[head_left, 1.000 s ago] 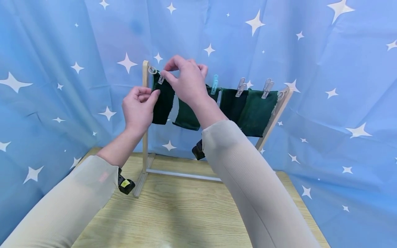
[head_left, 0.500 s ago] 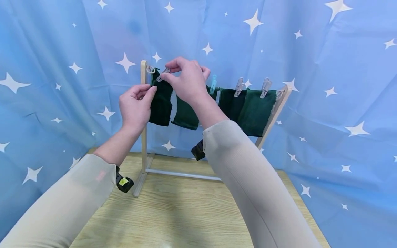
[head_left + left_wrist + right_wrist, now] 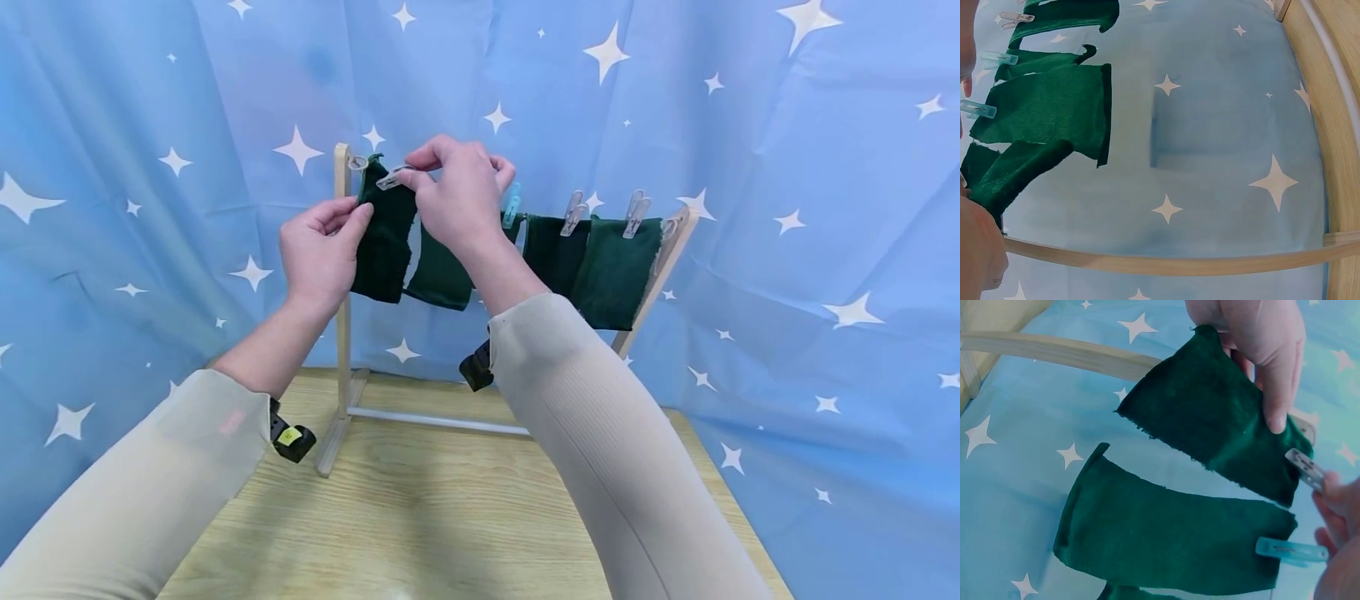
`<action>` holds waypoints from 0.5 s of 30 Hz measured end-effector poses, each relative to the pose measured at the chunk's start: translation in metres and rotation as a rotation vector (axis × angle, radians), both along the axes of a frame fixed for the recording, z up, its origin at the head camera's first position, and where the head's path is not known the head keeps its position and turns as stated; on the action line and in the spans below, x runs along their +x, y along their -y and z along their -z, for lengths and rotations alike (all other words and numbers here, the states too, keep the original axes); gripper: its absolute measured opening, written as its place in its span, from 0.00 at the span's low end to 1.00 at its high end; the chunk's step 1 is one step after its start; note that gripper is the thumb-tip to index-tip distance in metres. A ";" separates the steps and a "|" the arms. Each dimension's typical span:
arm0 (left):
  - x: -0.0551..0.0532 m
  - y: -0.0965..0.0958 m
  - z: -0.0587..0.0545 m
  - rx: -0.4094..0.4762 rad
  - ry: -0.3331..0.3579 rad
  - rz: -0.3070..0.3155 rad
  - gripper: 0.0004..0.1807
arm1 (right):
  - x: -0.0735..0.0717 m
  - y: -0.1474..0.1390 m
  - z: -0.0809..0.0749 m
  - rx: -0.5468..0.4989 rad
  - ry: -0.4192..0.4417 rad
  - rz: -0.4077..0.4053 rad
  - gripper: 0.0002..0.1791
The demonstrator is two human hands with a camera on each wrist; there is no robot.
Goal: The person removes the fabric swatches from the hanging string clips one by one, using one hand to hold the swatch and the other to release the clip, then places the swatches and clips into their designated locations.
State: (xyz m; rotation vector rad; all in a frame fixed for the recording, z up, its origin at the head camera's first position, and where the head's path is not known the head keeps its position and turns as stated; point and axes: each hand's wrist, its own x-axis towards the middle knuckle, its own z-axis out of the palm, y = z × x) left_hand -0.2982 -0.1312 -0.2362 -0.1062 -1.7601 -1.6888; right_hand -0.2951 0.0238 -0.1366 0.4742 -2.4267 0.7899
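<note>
In the head view my left hand [image 3: 322, 250] pinches the left edge of the leftmost dark green cloth [image 3: 386, 242] between thumb and fingers. My right hand [image 3: 461, 196] pinches the handles of a clear clothespin [image 3: 392, 177], whose tip lies over the top of that cloth. From the right wrist view the clothespin [image 3: 1304, 469] overlaps the cloth's upper edge [image 3: 1294, 487]; I cannot tell whether it still bites. Beside it hangs a second green cloth [image 3: 1172, 531], with a light blue clothespin [image 3: 1291, 549] at its top.
Farther right, more green cloths [image 3: 618, 271] hang under clear clothespins [image 3: 636, 215]. The wooden rack's left post [image 3: 342, 333] and right post [image 3: 660, 279] stand on a wood-grain table [image 3: 420, 517]. A blue star-patterned curtain [image 3: 810, 208] encloses the back and sides.
The clothespin in my right hand has tilted from steep to nearly level. The leftmost cloth's top corner has risen, and my left hand has moved slightly up and left with it.
</note>
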 end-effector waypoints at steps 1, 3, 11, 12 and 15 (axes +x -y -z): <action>0.000 0.000 -0.001 0.003 0.001 0.004 0.17 | 0.000 -0.001 0.000 -0.009 -0.003 0.001 0.14; 0.001 0.001 -0.002 0.014 0.005 0.018 0.17 | 0.002 -0.002 0.000 -0.026 -0.014 -0.001 0.14; 0.007 0.004 -0.004 0.007 0.020 0.057 0.18 | 0.006 -0.012 -0.001 -0.105 -0.072 -0.042 0.13; 0.008 0.005 -0.005 0.001 0.022 0.060 0.18 | 0.007 -0.013 -0.001 -0.113 -0.077 -0.046 0.13; 0.010 0.006 -0.004 -0.020 0.035 0.073 0.18 | 0.009 -0.019 -0.001 -0.141 -0.087 -0.060 0.13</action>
